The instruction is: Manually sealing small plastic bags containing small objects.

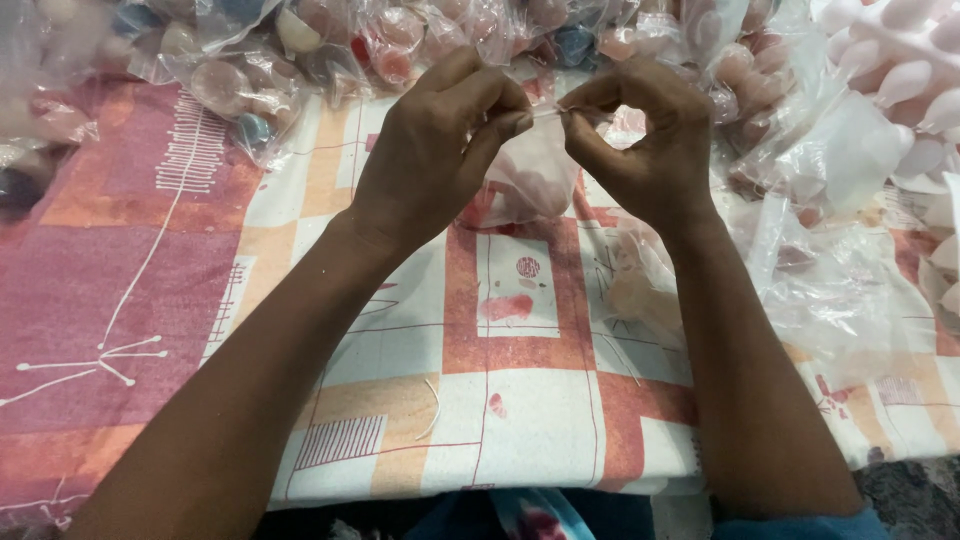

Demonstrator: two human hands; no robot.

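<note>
Head view: clear bag (528, 178) hangs pinched between left hand (440, 150), right hand (645, 145).

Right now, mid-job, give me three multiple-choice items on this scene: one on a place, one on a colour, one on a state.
1. Where is the pile of filled bags?
A. along the far edge of the cloth
B. on the near edge by the person
C. on the floor

2. What colours is the cloth?
A. plain black
B. pink, orange and white
C. plain green

3. How is the small bag held?
A. lying loose on the cloth
B. by one hand only
C. pinched at its top by both hands

Answers: 1 A, the pile runs across the top of the view. 2 B, the patterned blocks show it. 3 C, the left hand and right hand meet at its top.
</note>
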